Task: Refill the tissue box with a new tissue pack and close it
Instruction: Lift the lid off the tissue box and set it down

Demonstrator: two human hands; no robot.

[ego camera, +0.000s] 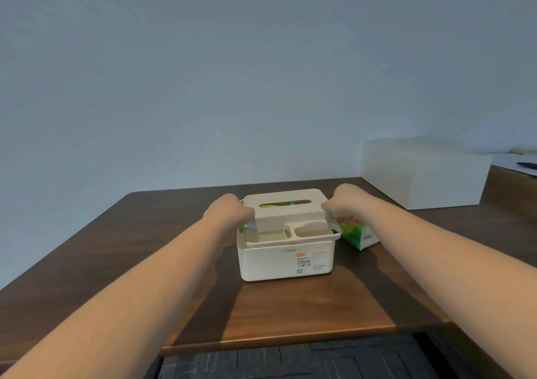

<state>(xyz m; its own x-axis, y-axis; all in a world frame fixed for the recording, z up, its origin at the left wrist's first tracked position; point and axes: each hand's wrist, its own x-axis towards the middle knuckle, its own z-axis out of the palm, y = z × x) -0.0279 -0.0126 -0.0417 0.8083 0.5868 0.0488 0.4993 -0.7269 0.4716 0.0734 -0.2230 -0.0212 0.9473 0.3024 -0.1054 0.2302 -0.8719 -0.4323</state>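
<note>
Lid [283, 204] held at both ends over tissue box [286, 258].
Left hand [229, 211] and right hand [341, 203] are closed on it; uneven seating risks jamming.

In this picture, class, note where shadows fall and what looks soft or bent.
Head view: arm shadows darken the table on both sides of the tissue box; the box's label print is too blurred to read; the far white box looks soft; the wide lens curves the table edge.

Tissue pack [359, 235] right of tissue box [286, 261]
</note>
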